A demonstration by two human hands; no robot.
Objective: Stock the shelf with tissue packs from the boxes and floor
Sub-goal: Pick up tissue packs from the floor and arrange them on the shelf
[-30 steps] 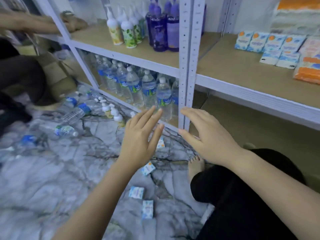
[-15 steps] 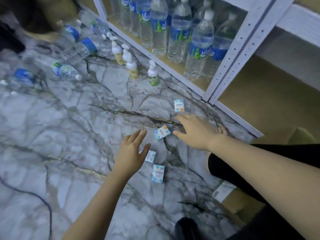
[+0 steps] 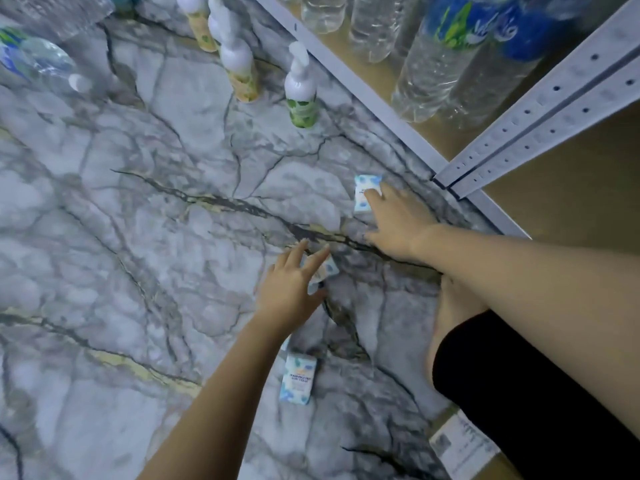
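Note:
Small white-and-blue tissue packs lie on the marble floor. My right hand (image 3: 398, 226) reaches out with straight fingers, its fingertips touching the far pack (image 3: 365, 188) near the shelf post. My left hand (image 3: 291, 289) lies flat with spread fingers over a second pack (image 3: 327, 270), mostly hiding it. A third pack (image 3: 298, 379) lies free beside my left forearm, and the edge of another peeks from under that forearm.
The grey metal shelf frame (image 3: 540, 109) runs along the upper right, its bottom level full of water bottles (image 3: 436, 64). Pump bottles (image 3: 300, 95) stand on the floor in front. Loose water bottles (image 3: 38, 60) lie at upper left. My knee and a cardboard box (image 3: 464, 445) are at lower right.
The view has tilted down and closer to the floor. My right hand moved forward from the middle pack to the far one; my left hand moved forward onto the middle pack.

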